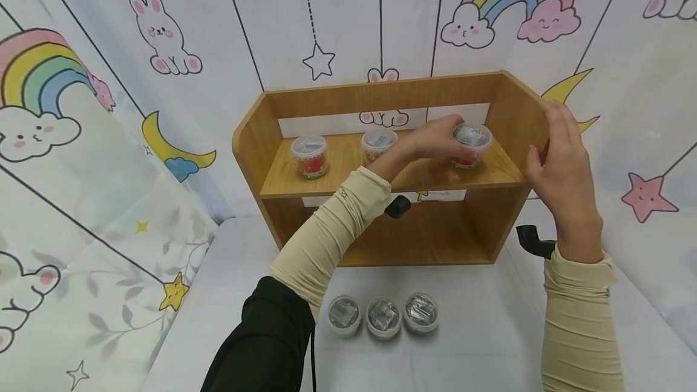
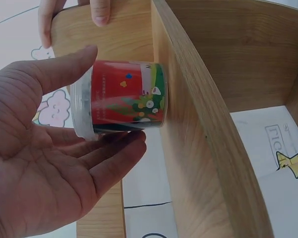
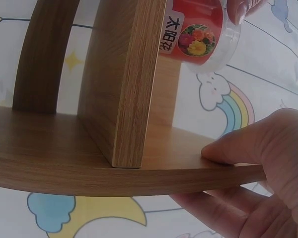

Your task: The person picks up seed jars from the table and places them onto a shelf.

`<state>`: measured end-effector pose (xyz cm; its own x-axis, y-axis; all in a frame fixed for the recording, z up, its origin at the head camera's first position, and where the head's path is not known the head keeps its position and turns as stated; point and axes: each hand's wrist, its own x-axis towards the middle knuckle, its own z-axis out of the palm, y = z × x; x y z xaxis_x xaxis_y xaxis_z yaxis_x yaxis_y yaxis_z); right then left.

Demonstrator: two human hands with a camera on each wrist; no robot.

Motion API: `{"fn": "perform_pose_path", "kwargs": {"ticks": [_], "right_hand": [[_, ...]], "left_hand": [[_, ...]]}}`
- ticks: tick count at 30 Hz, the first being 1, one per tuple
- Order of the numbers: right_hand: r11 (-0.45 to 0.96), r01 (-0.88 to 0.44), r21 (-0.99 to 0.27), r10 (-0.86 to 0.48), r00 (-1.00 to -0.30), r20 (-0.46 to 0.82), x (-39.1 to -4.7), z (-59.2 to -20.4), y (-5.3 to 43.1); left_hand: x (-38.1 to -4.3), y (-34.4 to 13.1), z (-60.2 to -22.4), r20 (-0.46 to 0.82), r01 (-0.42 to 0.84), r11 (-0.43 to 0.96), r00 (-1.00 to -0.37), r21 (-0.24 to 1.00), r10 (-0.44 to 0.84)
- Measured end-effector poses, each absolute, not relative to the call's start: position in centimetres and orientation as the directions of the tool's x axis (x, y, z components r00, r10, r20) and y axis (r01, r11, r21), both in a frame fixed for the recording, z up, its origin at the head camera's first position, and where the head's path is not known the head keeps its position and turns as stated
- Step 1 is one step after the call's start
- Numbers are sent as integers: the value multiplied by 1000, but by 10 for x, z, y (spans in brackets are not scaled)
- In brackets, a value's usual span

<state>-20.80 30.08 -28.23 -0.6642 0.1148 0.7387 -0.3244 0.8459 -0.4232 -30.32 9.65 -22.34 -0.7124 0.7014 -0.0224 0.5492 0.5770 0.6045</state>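
Observation:
At the right end of the upper board of a wooden shelf (image 1: pixel 343 185), my left hand (image 1: pixel 435 137) holds a clear lidded cup (image 2: pixel 124 94) with a red label. The thumb lies by the lid and the fingers curl beneath the cup in the left wrist view; its base is right at the board. My right hand (image 1: pixel 569 168) grips the shelf's right side panel (image 3: pixel 188 174), thumb on the inner face and fingers outside. Two similar cups stand on the same board: one at the left (image 1: pixel 310 159), another in the middle (image 1: pixel 378 140), partly hidden by my left wrist.
In front of the shelf, a row of three lidded cups stands on the white tablecloth (image 1: pixel 468 343): left (image 1: pixel 344 316), middle (image 1: pixel 383 318) and right (image 1: pixel 421 313). A cartoon-printed curtain (image 1: pixel 218 29) hangs behind. The lower compartment (image 1: pixel 425 241) lies under my left forearm.

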Motion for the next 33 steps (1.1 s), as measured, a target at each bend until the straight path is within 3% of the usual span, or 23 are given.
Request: {"fn": "perform_pose_path", "kwargs": {"ticks": [20,33], "right_hand": [[847,-313,-429,121,-672,730,-207,-283,304],[846,-315,-430,116,-678,726,-208,-283,303]], "left_hand": [[-287,77,-211,71,632,555,-692,541,718],[-259,37,-213,177,651,462,-674,602,718]]}}
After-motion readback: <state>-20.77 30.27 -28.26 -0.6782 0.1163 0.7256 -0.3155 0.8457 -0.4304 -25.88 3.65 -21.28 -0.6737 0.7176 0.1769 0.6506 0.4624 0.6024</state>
